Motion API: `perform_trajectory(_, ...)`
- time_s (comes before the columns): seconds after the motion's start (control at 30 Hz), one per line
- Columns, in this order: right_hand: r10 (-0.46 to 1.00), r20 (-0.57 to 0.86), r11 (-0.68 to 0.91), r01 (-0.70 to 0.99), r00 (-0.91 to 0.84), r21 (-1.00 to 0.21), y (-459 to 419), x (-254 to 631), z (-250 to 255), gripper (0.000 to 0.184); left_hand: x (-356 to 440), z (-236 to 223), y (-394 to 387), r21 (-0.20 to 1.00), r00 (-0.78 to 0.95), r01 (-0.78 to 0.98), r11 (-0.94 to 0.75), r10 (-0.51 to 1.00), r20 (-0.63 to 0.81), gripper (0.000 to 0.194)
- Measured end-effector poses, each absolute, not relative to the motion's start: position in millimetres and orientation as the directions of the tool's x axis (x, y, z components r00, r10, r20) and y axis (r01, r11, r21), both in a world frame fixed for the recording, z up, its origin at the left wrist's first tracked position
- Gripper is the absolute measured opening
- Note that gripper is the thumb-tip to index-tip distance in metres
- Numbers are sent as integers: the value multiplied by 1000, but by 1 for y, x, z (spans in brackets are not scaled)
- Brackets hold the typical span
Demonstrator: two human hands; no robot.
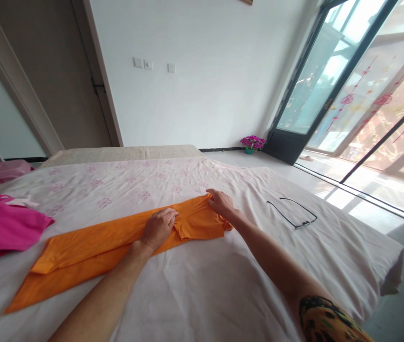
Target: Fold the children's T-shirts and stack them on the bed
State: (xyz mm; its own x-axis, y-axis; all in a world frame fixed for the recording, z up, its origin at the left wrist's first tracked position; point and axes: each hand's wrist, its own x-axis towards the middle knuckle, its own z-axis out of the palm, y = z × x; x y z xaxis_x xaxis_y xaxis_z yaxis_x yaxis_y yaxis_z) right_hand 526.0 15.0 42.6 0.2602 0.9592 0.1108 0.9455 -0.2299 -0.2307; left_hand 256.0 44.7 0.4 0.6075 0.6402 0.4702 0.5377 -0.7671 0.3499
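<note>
An orange garment [91,247] lies folded into a long strip across the white bed sheet [202,285]. My left hand [158,228] rests on the strip near its right end, fingers curled and pressing the cloth down. My right hand [220,202] pinches the far right corner of the orange garment, fingers closed on the edge. Both forearms reach in from the bottom of the view.
A pink garment [2,225] lies at the left edge of the bed. A thin black wire hanger [292,213] lies on the sheet to the right. A pink stool [0,172] stands at far left, a flower pot [252,143] by the glass doors.
</note>
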Motion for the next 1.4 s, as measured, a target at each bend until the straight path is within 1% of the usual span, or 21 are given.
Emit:
perform_trajectory(0.13, 942, 145, -250, 922, 302, -297, 10, 526, 49, 47, 251, 1, 42, 342, 646, 542, -768, 641, 414, 32)
perform_trajectory(0.2, 934, 136, -273, 907, 329, -319, 2, 529, 55, 43, 248, 2, 38, 328, 677, 524, -786, 619, 399, 34)
perform_trajectory(0.27, 943, 55, -291, 894, 327, -340, -10, 532, 61, 43, 245, 4, 33, 303, 705, 487, -819, 573, 417, 37)
perform_trajectory(0.37, 958, -129, -285, 885, 255, -369, -28, 536, 66, 47, 243, 7, 23, 256, 740, 420, -871, 492, 459, 40)
perform_trajectory(0.43, 951, -222, -288, 873, 214, -394, -38, 535, 66, 50, 243, 9, 18, 248, 754, 392, -886, 464, 465, 40)
perform_trajectory(0.5, 945, -274, -294, 829, 178, -476, -44, 531, 63, 57, 244, 11, 14, 271, 753, 390, -880, 474, 456, 40)
perform_trajectory(0.57, 948, -280, -299, 729, 153, -616, -46, 526, 61, 65, 244, 12, 10, 315, 748, 394, -863, 501, 435, 40)
perform_trajectory(0.63, 960, -236, -279, 602, 152, -748, -46, 522, 60, 68, 243, 13, 8, 354, 745, 393, -849, 520, 418, 38)
perform_trajectory(0.7, 968, -193, -249, 509, 161, -824, -46, 519, 64, 64, 243, 12, 7, 372, 744, 386, -845, 523, 416, 37)
perform_trajectory(0.77, 964, -214, -265, 467, 161, -843, -48, 518, 70, 62, 244, 11, 5, 370, 743, 382, -847, 520, 422, 35)
perform_trajectory(0.87, 921, -359, -386, 486, 152, -784, -53, 517, 77, 63, 246, 8, 4, 353, 740, 379, -855, 509, 440, 24)
perform_trajectory(0.93, 905, -407, -411, 508, 126, -757, -56, 517, 78, 69, 248, 6, 4, 353, 735, 368, -860, 501, 456, 20)
perform_trajectory(0.97, 911, -401, -393, 506, 98, -768, -56, 518, 76, 73, 248, 5, 5, 358, 731, 361, -861, 500, 464, 20)
perform_trajectory(1.03, 939, -342, -311, 492, 29, -813, -55, 519, 70, 78, 248, 4, 5, 375, 720, 348, -859, 501, 480, 20)
perform_trajectory(1.07, 956, -294, -254, 497, -2, -830, -54, 521, 67, 75, 248, 4, 5, 384, 713, 344, -857, 504, 488, 20)
perform_trajectory(1.13, 983, -178, -131, 543, -36, -830, -51, 523, 60, 64, 247, 4, 6, 404, 694, 339, -850, 516, 502, 21)
perform_trajectory(1.2, 998, -61, -28, 602, -34, -798, -49, 525, 56, 52, 247, 4, 6, 435, 671, 330, -837, 533, 516, 22)
perform_trajectory(1.23, 1000, -7, 12, 627, -29, -779, -49, 526, 56, 48, 247, 3, 6, 456, 656, 324, -829, 544, 524, 23)
perform_trajectory(1.3, 996, 73, 85, 679, -46, -729, -51, 526, 57, 47, 247, 2, 7, 496, 626, 293, -818, 556, 547, 25)
perform_trajectory(1.4, 985, 119, 170, 769, -123, -617, -54, 525, 61, 50, 246, 2, 8, 529, 601, 220, -820, 541, 588, 22)
